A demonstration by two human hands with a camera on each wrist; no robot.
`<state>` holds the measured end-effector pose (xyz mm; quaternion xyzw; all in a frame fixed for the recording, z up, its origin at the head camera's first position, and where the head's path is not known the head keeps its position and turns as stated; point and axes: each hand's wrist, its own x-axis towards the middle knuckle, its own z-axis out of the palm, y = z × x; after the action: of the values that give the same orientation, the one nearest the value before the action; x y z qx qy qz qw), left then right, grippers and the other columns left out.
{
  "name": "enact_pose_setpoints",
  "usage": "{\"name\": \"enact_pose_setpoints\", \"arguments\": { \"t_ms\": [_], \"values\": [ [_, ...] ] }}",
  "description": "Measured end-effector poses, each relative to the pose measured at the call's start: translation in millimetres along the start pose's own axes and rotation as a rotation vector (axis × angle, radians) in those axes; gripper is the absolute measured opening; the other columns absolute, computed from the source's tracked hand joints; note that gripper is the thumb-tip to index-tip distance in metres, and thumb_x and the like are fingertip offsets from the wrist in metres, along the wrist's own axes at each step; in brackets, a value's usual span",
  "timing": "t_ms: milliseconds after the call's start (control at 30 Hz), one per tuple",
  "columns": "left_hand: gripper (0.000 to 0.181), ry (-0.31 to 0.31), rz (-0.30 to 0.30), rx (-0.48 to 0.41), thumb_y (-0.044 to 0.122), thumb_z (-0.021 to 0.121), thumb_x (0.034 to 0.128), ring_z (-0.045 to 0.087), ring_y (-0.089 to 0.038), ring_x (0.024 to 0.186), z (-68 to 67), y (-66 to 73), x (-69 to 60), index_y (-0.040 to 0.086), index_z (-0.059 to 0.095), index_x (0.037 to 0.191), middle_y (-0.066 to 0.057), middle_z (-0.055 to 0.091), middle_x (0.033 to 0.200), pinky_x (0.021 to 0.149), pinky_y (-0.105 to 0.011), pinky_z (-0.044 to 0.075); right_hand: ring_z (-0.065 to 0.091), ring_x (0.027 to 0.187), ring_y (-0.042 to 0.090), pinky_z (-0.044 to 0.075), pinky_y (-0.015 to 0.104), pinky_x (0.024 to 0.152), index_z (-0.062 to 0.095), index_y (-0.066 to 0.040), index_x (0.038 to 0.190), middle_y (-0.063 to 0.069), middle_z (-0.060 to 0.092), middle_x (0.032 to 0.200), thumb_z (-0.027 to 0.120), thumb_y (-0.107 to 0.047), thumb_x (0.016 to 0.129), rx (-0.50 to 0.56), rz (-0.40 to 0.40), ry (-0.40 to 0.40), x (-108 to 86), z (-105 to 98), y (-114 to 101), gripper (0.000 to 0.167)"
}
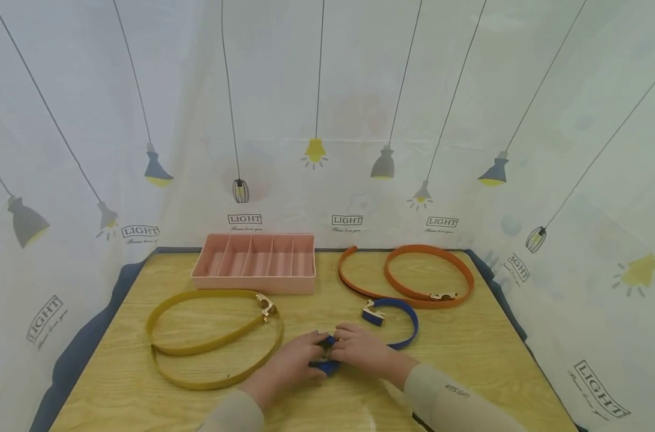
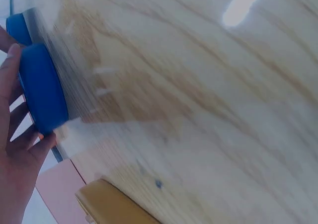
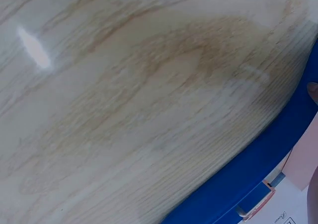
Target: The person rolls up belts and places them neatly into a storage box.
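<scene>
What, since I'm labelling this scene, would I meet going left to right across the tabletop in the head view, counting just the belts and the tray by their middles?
Yellow belt → pink five-compartment tray → blue belt → orange belt.

Head cam's decently bright on my end, just soft and hazy, with a faint sheen on the table (image 1: 467,366) toward its near edge. Both wrist feeds I'm getting look bluish and washed out, each with a hard white glare streak (image 2: 243,4). Soft shadow beside the blue belt (image 2: 43,92) in the left one.
</scene>
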<state>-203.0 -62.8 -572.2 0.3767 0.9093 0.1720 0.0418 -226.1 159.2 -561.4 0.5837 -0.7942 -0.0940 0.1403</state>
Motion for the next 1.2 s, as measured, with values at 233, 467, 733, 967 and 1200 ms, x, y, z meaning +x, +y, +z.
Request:
{"name": "enact_pose_setpoints", "arguments": {
  "t_ms": [233,467,733,967,1200],
  "values": [
    [0.047,0.086,-0.062,0.027,0.041,0.082,0.0747,0.048,-0.033,0.127,2.9,7.3,4.4,0.007,0.073,0.106,-0.014,0.053,0.137,0.103,-0.04,0.041,0.054,0.101,0.011,0.036,0.032,0.104,0.071,-0.024,0.112,-0.013,0.069,0.101,0.069,-0.013,0.086,0.015,0.055,0.001,4.4,0.5,-4.9,0.029],
    [0.045,0.185,-0.139,-0.003,0.038,0.084,0.0723,0.049,-0.036,0.124,5.3,12.0,4.1,0.004,0.072,0.1,-0.02,0.05,0.136,0.102,-0.043,0.041,0.054,0.097,0.013,0.039,0.032,0.1,0.072,-0.021,0.104,-0.011,0.069,0.094,0.071,-0.014,0.086,0.059,0.14,0.023,8.4,1.3,-9.0,0.02],
    [0.029,0.232,-0.165,0.035,0.031,0.084,0.0733,0.052,-0.039,0.119,9.2,11.2,9.2,0.01,0.066,0.079,-0.024,0.054,0.13,0.098,-0.044,0.045,0.056,0.093,0.015,0.042,0.033,0.096,0.074,-0.018,0.1,-0.008,0.069,0.088,0.08,-0.023,0.081,0.151,0.155,0.103,9.1,4.8,-9.3,0.02],
    [0.032,0.136,-0.213,0.05,0.033,0.085,0.0709,0.054,-0.038,0.116,3.3,10.9,16.0,0.016,0.059,0.067,-0.022,0.056,0.129,0.096,-0.043,0.046,0.056,0.096,0.017,0.043,0.034,0.094,0.073,-0.02,0.111,-0.007,0.069,0.1,0.079,-0.032,0.081,0.158,0.094,0.088,-2.4,3.9,1.7,0.033],
    [0.034,0.107,-0.195,0.081,0.035,0.085,0.0703,0.056,-0.036,0.113,2.0,9.7,16.8,0.018,0.056,0.066,-0.019,0.058,0.127,0.094,-0.042,0.047,0.054,0.108,0.02,0.039,0.039,0.101,0.066,-0.018,0.126,-0.005,0.064,0.122,0.074,-0.036,0.086,0.125,0.035,0.013,-16.8,4.5,12.8,0.044]
  ]
}}
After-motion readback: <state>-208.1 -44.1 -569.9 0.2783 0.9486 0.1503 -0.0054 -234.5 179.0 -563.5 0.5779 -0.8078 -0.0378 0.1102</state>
